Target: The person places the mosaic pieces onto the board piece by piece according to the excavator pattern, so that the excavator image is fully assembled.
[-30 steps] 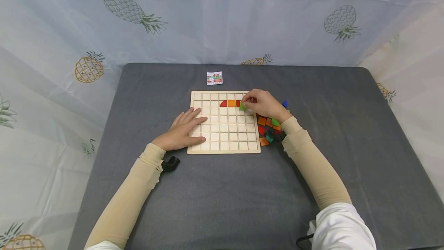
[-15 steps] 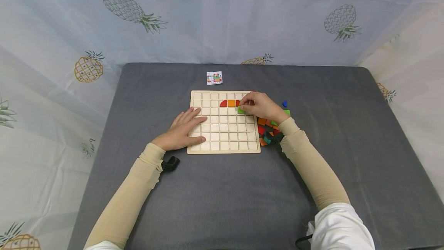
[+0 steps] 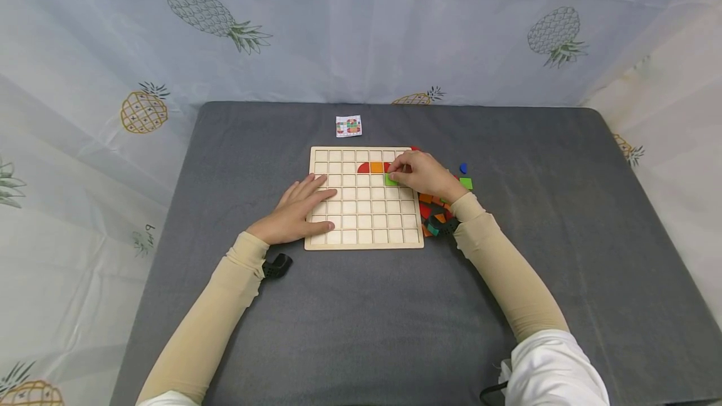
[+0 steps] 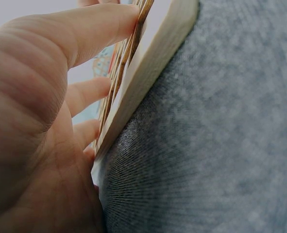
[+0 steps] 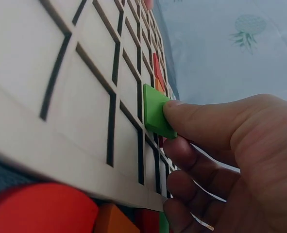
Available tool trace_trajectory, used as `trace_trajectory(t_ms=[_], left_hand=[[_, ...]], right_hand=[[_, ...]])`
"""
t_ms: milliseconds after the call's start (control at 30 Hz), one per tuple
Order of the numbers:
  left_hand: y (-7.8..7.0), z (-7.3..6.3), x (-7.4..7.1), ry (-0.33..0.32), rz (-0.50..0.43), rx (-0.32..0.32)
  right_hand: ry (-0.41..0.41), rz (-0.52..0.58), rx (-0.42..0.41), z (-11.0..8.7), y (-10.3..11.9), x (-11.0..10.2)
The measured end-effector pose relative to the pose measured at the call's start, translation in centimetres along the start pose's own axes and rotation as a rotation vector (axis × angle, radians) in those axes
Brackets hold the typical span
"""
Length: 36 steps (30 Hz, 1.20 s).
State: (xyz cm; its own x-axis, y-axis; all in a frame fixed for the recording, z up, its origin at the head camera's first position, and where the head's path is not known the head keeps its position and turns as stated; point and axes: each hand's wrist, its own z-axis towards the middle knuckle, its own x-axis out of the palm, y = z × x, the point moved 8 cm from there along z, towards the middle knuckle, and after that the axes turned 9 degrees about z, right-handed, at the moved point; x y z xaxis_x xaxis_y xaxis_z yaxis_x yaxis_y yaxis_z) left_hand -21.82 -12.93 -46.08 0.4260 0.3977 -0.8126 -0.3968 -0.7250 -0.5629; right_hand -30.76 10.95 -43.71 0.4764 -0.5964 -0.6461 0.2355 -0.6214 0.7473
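Note:
A wooden grid board (image 3: 356,218) lies on the grey table. My left hand (image 3: 296,210) rests spread on its left edge, the fingertips on the grid; the left wrist view has the thumb (image 4: 102,29) on the board's rim. With thumb and finger my right hand (image 3: 423,173) pinches a green square tile (image 5: 155,111), tilted over a cell in the second row of squares from the far side. Just beyond it, a red quarter-round tile (image 3: 363,168), an orange square tile (image 3: 376,168) and another red tile (image 3: 386,167), partly hidden by the fingers, sit in a row.
Loose red, orange and green tiles (image 3: 425,198) lie along the board's right edge, partly under the right wrist. A blue piece (image 3: 463,168) and a green tile (image 3: 465,183) lie farther right. A small printed card (image 3: 348,126) lies beyond the board.
My right hand has shifted slightly left and nearer, bringing the green tile from the red tile's edge to the cell in front of it. The left hand has stayed still.

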Motion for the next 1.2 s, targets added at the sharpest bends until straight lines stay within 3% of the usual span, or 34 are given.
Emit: trace_trajectory(t_ms=[433, 867, 1200], left_hand=[[-0.2, 0.2, 0.0, 0.003, 0.0, 0.0], [-0.1, 0.1, -0.1, 0.005, 0.007, -0.011], [-0.1, 0.0, 0.0, 0.015, 0.004, -0.02]], right_hand=[[-0.034, 0.002, 0.009, -0.2, 0.0, -0.4], [-0.141, 0.099, 0.142, -3.1, -2.1, -5.5], [-0.143, 0.004, 0.231, -4.9, -4.5, -7.6]])
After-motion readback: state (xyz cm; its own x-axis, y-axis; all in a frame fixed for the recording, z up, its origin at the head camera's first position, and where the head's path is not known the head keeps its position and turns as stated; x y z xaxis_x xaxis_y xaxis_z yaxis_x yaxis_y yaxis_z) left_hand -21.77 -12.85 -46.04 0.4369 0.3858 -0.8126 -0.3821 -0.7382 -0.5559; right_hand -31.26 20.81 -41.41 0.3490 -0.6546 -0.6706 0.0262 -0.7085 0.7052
